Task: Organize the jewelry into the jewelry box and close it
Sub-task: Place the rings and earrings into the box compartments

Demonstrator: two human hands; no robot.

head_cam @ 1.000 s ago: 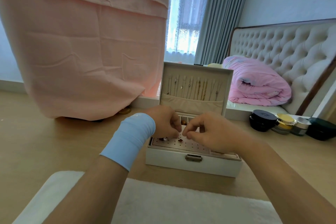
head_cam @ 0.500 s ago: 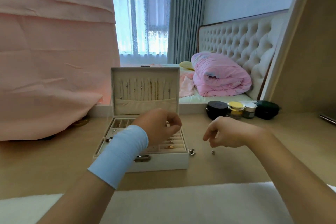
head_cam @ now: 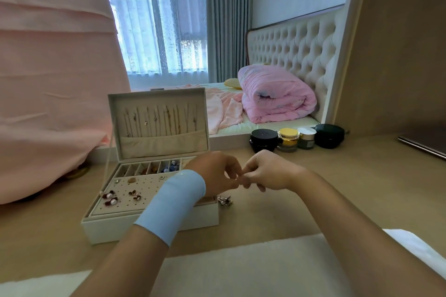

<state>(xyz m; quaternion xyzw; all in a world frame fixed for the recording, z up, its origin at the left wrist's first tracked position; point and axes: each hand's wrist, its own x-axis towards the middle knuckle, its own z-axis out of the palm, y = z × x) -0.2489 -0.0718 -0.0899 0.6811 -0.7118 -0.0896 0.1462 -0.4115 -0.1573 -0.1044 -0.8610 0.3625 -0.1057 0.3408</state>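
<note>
On my feed, a big sheet of creased pink fabric (head_cam: 55, 79) fills the left side, with a round gold-coloured object (head_cam: 77, 172) just showing under its lower edge. At upper centre I see a window behind a sheer white lace curtain (head_cam: 156, 31), with pleated grey-blue drapes (head_cam: 226, 19) to its right. Right of centre stands a cream button-tufted headboard (head_cam: 296, 43); below it lie a rolled pink quilt (head_cam: 277, 94), a yellow pillow (head_cam: 231, 82) and a rumpled pale pink cloth (head_cam: 224, 108). Four jars line up on the light wooden tabletop (head_cam: 362, 176): a black one (head_cam: 263, 140), a yellow-lidded glass one (head_cam: 288, 140), a white-lidded one (head_cam: 306, 137) and a dark round one (head_cam: 329, 135). A flat grey slab (head_cam: 422, 146) lies at the right edge, and a fluffy white mat (head_cam: 241, 267) runs along the bottom.
</note>
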